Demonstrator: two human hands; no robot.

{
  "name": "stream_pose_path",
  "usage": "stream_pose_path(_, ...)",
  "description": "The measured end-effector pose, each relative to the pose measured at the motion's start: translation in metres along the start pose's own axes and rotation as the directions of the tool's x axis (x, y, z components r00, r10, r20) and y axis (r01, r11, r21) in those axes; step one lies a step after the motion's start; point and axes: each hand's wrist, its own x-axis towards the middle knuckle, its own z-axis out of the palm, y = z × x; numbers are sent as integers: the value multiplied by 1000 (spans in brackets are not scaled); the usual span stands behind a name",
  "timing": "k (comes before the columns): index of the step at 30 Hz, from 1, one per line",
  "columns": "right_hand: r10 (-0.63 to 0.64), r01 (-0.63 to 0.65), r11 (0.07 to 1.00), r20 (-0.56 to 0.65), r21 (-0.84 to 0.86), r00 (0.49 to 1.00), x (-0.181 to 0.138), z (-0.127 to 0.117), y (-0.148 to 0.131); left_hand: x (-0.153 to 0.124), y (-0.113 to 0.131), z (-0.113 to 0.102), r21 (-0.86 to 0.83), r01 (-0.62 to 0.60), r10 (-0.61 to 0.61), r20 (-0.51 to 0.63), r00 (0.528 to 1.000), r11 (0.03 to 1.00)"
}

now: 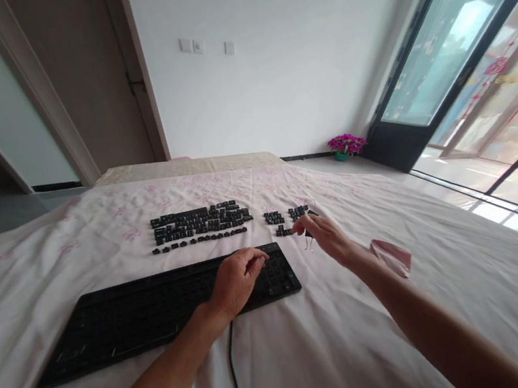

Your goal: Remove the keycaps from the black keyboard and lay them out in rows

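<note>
A black keyboard (124,309) with its keycaps off lies on the bed cover. My left hand (236,280) rests over its right part, fingers curled and thumb tip drawn in; what it pinches, if anything, is hidden. Beyond the keyboard's right end, my right hand (322,233) is closed around a small wire keycap puller (312,213), with thin wire ends showing below the hand. Its fingertips are close to a small group of loose black keycaps (284,232). More keycaps (199,222) lie in rows behind the keyboard.
A cable (235,377) runs from the keyboard toward me. Right of my right forearm lies a pink cloth or paper piece (393,256). The pale bed cover (448,255) is wrinkled. Behind are a wall (290,83), a door (81,78) and a pot of magenta flowers (347,145).
</note>
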Motion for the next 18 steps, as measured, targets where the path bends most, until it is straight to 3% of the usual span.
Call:
stream_pose_path(3, 19, -30, 990, 81, 137, 997, -13, 16, -31, -5, -4, -13, 75, -4, 1, 36, 999, 997)
stream_pose_path(8, 171, -248, 921, 258, 302, 951, -28, 37, -48, -14, -16, -17, 103, 9, -17, 76, 997, 995)
stream_pose_path(12, 245, -317, 897, 251, 309, 937, -38, 45, -53, -16, -19, -14, 114, 2, -13, 97, 995, 993)
stream_pose_path(18, 201, -251, 939, 216, 235, 955, -45, 56, -50, -17, -19, -14, 130, -21, 7, 111, 994, 991)
